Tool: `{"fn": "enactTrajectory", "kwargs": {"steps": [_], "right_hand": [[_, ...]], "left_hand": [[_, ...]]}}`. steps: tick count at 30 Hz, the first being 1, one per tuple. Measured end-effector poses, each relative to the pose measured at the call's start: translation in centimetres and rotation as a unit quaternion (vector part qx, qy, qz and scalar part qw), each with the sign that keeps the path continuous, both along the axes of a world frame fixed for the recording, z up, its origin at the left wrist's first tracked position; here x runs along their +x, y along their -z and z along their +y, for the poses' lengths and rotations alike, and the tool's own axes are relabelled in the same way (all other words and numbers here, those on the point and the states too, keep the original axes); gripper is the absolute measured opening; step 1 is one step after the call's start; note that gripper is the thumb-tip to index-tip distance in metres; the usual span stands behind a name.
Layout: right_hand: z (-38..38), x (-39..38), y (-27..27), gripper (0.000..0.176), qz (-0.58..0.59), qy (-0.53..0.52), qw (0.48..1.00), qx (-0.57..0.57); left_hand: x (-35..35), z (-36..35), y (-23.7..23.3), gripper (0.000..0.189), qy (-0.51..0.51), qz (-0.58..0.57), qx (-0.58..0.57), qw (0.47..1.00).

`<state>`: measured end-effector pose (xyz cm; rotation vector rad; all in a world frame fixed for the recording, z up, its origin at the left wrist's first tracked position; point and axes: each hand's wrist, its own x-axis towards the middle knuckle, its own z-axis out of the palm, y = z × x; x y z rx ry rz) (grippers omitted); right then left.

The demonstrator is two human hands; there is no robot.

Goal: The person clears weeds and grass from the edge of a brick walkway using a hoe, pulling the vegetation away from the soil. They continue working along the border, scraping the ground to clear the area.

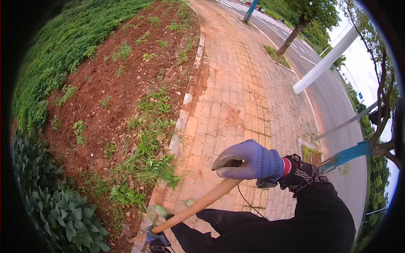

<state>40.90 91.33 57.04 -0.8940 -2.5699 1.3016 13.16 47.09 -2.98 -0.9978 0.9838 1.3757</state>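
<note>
My right hand (249, 162), in a blue-purple knit glove with a dark, soiled palm side, is closed at the upper end of a long wooden handle (198, 205). Its thumb and fingers curl around, leaving a small gap between them. Lower down, near the bottom edge, my left hand (152, 236) is wrapped round the same handle, also gloved and partly cut off. The handle slants down to the left towards the soil by the kerb. No tool head can be made out at its lower end.
Red soil (105, 90) with weeds (143, 160) lies left of a stone kerb (181, 120). Leafy shrubs (63, 215) border it. My green shoes (160, 211) stand on the brick pavement (223, 101). To the right are a white pole (329, 59), trees (297, 29) and a road (337, 105).
</note>
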Motion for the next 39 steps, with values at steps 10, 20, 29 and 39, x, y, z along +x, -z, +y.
{"fn": "enactTrajectory", "kwargs": {"steps": [10, 20, 29, 39], "right_hand": [[0.1, 1.0, 1.0, 0.02, 0.01, 0.027, 0.999, -0.024], [0.7, 1.8, 1.7, 0.022, 0.063, 0.037, 0.997, -0.027], [1.0, 2.1, 2.1, 0.021, 0.052, 0.04, 0.997, -0.034], [0.7, 1.1, 1.1, 0.023, -0.077, 0.095, 0.988, -0.091]], "left_hand": [[0.4, 0.8, -3.9, 0.036, 0.057, -0.001, -0.066, 0.996], [0.3, 1.1, -4.5, 0.031, 0.069, 0.002, -0.094, 0.993], [0.3, 1.3, -4.7, 0.027, 0.064, 0.002, -0.107, 0.992], [0.9, 1.4, -5.1, 0.026, 0.013, -0.133, -0.038, 0.99]]}}
